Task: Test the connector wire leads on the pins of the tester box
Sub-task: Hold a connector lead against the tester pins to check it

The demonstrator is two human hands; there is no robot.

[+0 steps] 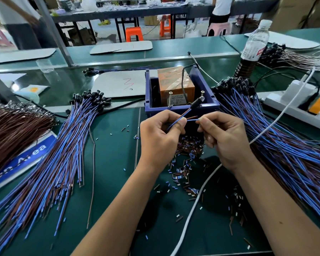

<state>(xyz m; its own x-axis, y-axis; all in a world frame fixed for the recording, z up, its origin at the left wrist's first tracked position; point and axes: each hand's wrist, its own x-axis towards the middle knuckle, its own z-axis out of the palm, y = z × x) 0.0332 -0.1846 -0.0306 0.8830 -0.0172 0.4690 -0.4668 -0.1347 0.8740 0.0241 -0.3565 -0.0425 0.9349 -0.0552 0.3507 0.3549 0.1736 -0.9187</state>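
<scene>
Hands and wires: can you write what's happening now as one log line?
left hand: pinches blue lead | right hand: pinches other blue lead | connector: over tester box front rim | leads: not on pins

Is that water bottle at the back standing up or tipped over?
Upright: the bottle stands on the green table with its white cap on top.

blue sign (pixel 24 159) reading "Area", other labels illegible

A factory assembly line: long green-matted workbenches (pixel 118 163) run in rows, heaped with bundles of blue and brown wire leads (pixel 59 154) and strewn with stripped insulation bits (pixel 185 174). Behind stand plastic stools (pixel 134 34) (orange and pink) and another cluttered bench (pixel 137 10).
</scene>
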